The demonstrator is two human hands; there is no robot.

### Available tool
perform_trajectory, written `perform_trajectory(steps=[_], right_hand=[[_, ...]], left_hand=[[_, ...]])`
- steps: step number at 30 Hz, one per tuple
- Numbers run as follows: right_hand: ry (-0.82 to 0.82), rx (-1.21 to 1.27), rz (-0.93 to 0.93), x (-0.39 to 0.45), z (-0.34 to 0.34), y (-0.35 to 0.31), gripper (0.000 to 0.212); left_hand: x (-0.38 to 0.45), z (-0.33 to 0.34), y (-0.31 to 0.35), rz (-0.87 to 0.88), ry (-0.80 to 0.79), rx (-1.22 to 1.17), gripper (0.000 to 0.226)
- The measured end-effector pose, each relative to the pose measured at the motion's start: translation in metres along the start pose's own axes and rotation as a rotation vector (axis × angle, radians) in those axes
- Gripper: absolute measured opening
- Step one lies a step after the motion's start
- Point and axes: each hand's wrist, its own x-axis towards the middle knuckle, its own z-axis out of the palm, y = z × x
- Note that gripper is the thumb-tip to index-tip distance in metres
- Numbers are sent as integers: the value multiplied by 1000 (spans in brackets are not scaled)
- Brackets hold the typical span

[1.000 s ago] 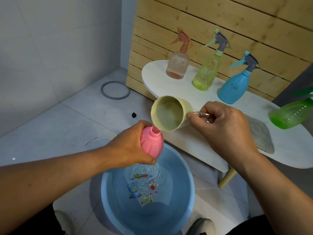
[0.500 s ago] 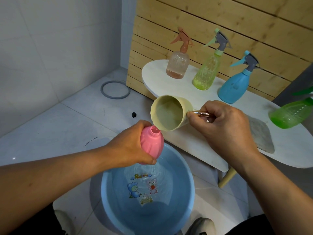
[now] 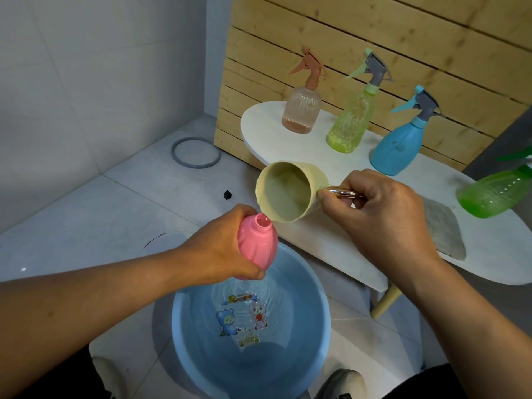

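Over the basin, centre of the frame: a pink bottle [image 3: 256,243] with no cap is held tilted, its open mouth pointing up and to the right.
Left hand [image 3: 218,249]: wrapped round the body of the pink bottle, fingers over the top, thumb curled underneath.
Right hand [image 3: 383,220]: pinching the shiny metal handle [image 3: 342,192] of a cream cup [image 3: 285,194], fingers curled in tight.
Cup: tipped on its side with the opening towards the camera, its lower lip right at the bottle's mouth, where a little pale liquid shows.
Basin [image 3: 326,318]: light blue, on the floor at lower centre, directly under the bottle. It holds rippled water over cartoon stickers on its bottom.
Bench [image 3: 345,243]: white and oval, running from upper centre to the right edge, behind the cup and the right hand.
On the bench: a peach spray bottle [image 3: 300,110], a yellow-green spray bottle [image 3: 349,125] and a blue spray bottle [image 3: 398,146] stand upright in a row. A green spray bottle [image 3: 498,194] lies on its side at the far right, and a grey cloth [image 3: 443,228] lies just right of the right hand.
Floor, upper left: a grey ring [image 3: 196,152] lies flat near the wooden slat wall [image 3: 374,38].
Bottom edge: the toes of two shoes [image 3: 342,381] sit either side of the basin.
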Motion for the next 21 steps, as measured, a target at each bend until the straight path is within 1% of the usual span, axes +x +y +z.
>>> perform_trajectory(steps=[21], right_hand=[[1,-16,-58,-1,-1,-1,37]], left_hand=[[-1,0,1,-4,-6,9,99]])
